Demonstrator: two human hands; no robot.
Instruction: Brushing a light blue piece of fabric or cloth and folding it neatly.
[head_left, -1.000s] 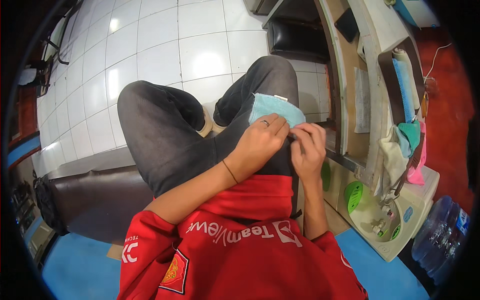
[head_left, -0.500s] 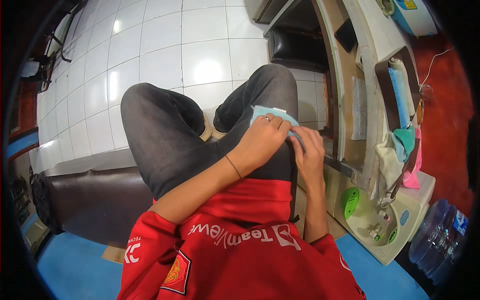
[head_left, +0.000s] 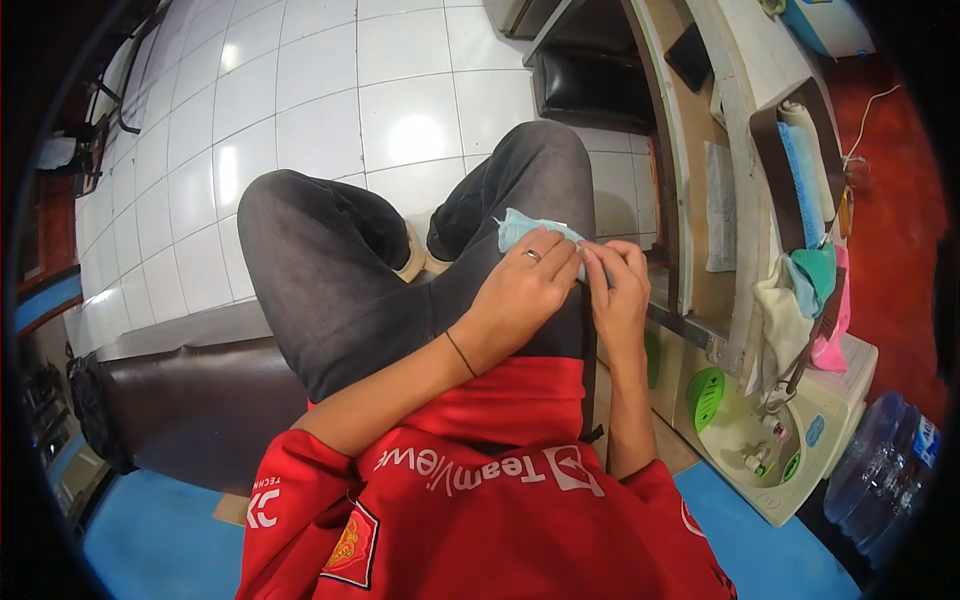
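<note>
A small piece of light-blue cloth [head_left: 514,228] rests over my right thigh, with a frayed-looking corner and a whitish strip along its far edge. My left hand [head_left: 532,285], wearing a ring, lies over the cloth with fingers bent and closed on it. Just to the right, my right hand [head_left: 618,290] pinches the cloth's right end between thumb and forefinger. The two sets of fingertips almost meet there. Much of the fabric is hidden under the left hand, and whether anything thin sits in the right pinch cannot be made out.
A wooden shelf unit [head_left: 715,310] stands close on my right, with several cloths [head_left: 780,315] hanging from its end. Beyond are a cream washbasin-like stand [head_left: 745,450] and a large water bottle [head_left: 880,470]. I sit on a dark padded bench [head_left: 190,410].
Both hands have shifted slightly, and the left has turned a little. The cloth looks more bunched at its left end. Both hands keep hold of it.
</note>
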